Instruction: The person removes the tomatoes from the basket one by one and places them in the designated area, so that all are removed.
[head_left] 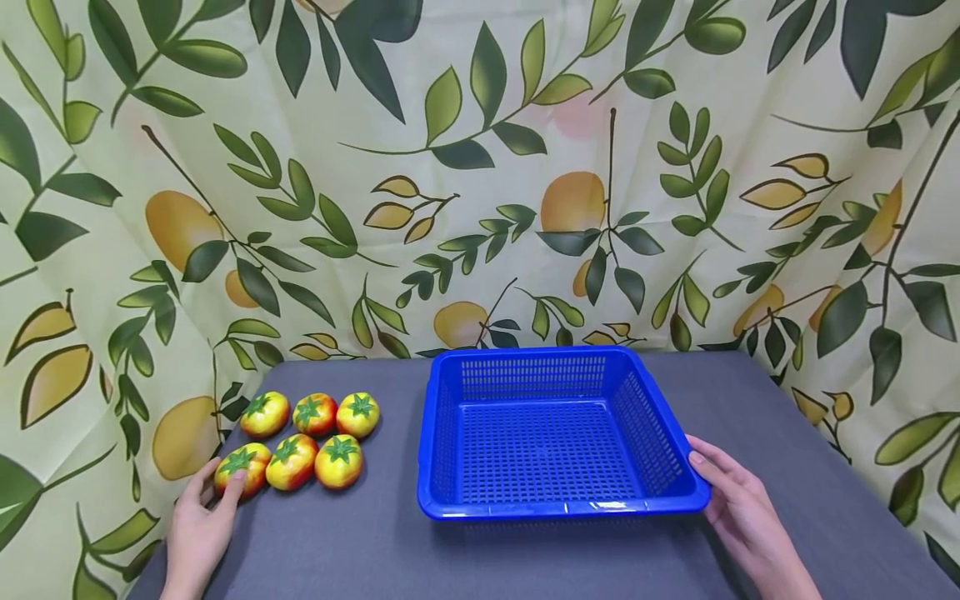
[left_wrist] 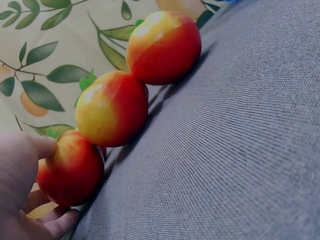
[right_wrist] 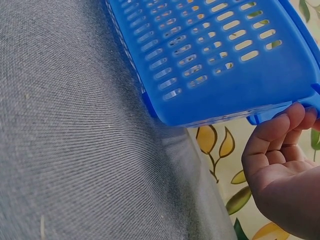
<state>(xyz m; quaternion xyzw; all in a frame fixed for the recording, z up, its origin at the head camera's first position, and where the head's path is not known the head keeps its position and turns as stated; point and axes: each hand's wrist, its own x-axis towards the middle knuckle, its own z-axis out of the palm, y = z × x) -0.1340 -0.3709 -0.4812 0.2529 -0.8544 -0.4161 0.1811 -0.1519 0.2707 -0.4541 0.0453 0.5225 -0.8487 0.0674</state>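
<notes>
Several red-and-yellow tomatoes with green leafy tops stand in two rows on the left of the table. My left hand (head_left: 201, 517) holds the nearest-left tomato (head_left: 243, 468), thumb on its near side and fingers round its far side. In the left wrist view that tomato (left_wrist: 72, 170) rests on the cloth beside a middle tomato (left_wrist: 114, 109) and a farther one (left_wrist: 165, 47). My right hand (head_left: 738, 500) grips the right rim of a blue plastic basket (head_left: 562, 507), which has nothing in it. The right wrist view shows curled fingers (right_wrist: 277, 132) at the basket's rim.
Dark grey cloth (head_left: 360, 550) covers the table. A curtain printed with leaves and fruit (head_left: 480, 208) hangs behind and along both sides. The back row of tomatoes (head_left: 315, 414) stands just behind the front row, left of the basket.
</notes>
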